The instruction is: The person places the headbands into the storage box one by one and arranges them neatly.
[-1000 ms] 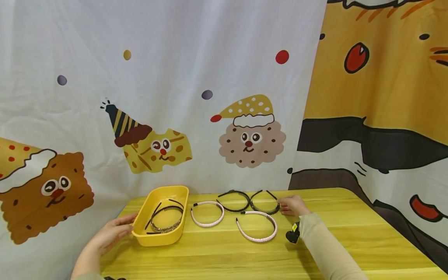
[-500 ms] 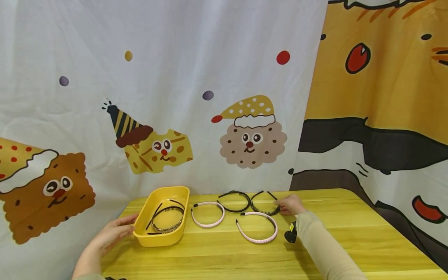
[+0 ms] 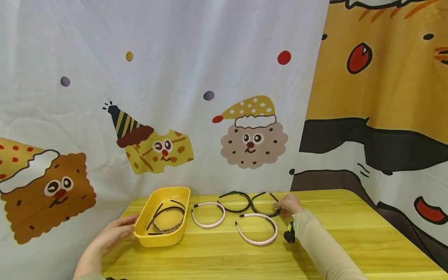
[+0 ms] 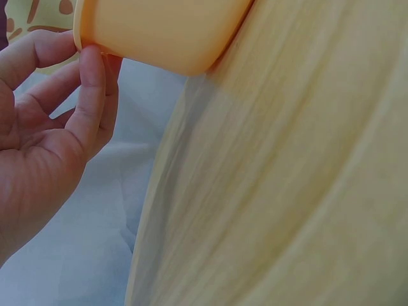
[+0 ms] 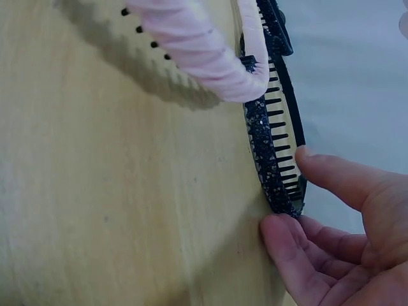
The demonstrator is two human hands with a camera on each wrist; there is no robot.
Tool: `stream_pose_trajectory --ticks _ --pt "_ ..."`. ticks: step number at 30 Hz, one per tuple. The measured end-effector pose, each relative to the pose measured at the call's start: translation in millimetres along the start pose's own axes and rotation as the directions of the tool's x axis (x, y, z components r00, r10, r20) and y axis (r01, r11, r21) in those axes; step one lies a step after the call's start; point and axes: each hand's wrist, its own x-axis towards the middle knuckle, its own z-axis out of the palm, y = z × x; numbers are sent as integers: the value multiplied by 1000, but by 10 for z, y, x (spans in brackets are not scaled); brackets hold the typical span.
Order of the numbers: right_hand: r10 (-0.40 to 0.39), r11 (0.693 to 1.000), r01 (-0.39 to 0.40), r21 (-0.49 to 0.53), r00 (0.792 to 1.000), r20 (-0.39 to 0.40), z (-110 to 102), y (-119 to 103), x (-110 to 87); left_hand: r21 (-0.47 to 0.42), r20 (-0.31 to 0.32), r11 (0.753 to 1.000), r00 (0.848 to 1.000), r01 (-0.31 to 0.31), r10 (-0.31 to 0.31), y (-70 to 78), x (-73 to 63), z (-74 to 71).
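Observation:
My left hand (image 3: 112, 234) pinches the left rim of a yellow plastic basket (image 3: 159, 242); the left wrist view has its fingers and thumb at the basket's edge (image 4: 166, 41). Inside lie several dark headbands, one with a glittery gold-brown band (image 3: 168, 229). At the back of the table, my right hand (image 3: 289, 204) holds the right side of a black glittery headband (image 3: 263, 213) with comb teeth. In the right wrist view, its thumb is on the inner side of that headband (image 5: 260, 137) and its fingers on the outer side.
To the left of the held headband lies another black headband (image 3: 235, 210). Two pink wrapped headbands, one nearer the front (image 3: 262, 242) and one beside the basket (image 3: 210, 225), rest on the yellow wood-grain table (image 3: 217, 260). A printed curtain (image 3: 210, 155) hangs behind.
My right hand has shifted slightly left and its fingers have closed in on the edge of the black headband. My left hand stays at the basket.

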Motion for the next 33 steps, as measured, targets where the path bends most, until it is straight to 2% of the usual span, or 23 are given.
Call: stream_pose_trajectory --ticks 7,13,17,22,30,33 --pt "-3 999 3 -36 1000 8 -3 31 61 0 -13 1000 1000 11 -11 -5 25 -6" --pt "-1 1000 1 27 1000 14 -22 97 109 -6 2 1000 1000 3 -3 -6 16 9" --pt "-5 998 4 63 1000 15 -35 124 116 -10 -14 1000 1000 13 -13 -22 29 10" --pt "-15 996 13 91 1000 24 -72 132 94 -11 -15 1000 1000 13 -13 -38 39 -1" --pt "-7 993 7 121 1000 -4 -158 159 62 -6 -19 1000 1000 14 -14 -24 41 8" --pt "-3 990 0 138 1000 18 -201 161 42 -6 -13 1000 1000 12 -12 -35 43 3"
